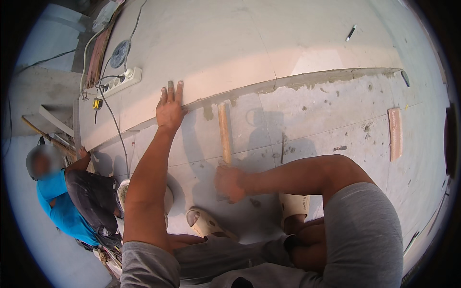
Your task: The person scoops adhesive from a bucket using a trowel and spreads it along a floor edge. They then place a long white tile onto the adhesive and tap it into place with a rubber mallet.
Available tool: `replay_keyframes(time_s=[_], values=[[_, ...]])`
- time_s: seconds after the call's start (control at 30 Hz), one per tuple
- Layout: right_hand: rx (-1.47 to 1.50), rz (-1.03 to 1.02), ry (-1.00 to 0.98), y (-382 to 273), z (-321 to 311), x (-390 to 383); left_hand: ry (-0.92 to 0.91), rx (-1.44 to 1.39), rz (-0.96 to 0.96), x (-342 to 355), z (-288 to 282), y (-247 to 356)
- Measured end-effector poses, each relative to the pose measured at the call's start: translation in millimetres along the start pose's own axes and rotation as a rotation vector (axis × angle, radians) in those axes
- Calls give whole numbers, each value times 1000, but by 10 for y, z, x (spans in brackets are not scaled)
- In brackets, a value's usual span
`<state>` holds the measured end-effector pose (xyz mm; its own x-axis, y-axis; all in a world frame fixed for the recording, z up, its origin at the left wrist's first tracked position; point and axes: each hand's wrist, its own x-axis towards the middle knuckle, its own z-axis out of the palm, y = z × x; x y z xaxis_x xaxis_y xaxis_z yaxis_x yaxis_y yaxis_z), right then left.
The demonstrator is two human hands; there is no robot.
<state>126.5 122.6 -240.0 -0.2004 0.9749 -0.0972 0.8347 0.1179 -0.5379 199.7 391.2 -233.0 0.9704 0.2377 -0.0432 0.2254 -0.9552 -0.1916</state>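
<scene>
My left hand (170, 110) lies with outstretched fingers on the front edge of a large pale slab (211, 62), which forms a low step. My right hand (230, 182) is closed in a fist around the lower end of a wooden stick (224, 129). From the fist the stick points away from me, its far end close to the slab's front edge. What lies inside or under the fist is hidden. Grey mortar (273, 86) shows along the slab's edge. Below it runs the tiled floor (297, 120), spotted with mortar.
Left on the slab lie a white power strip (120, 82), cables, a grey disc (120, 54) and a yellow tape measure (97, 104). A marker (351, 32) lies far right; a pinkish strip (394, 134) is on the floor. A co-worker in blue (72, 206) crouches at left.
</scene>
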Motion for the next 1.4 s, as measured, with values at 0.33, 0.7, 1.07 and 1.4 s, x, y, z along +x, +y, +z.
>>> replay_keyframes(time_s=[0.33,0.7,1.07,1.4], values=[[51,30,-62,98,-28,43,-33,43,-7,12,107,-50],[-4,62,-112,178,79,37,-21,17,-30,-41,127,-56],[-5,-91,-190,85,101,-282,40,-273,-109,-133,-94,-70],[-30,-236,-312,-81,60,205,325,-1516,-1361,-470,682,-229]])
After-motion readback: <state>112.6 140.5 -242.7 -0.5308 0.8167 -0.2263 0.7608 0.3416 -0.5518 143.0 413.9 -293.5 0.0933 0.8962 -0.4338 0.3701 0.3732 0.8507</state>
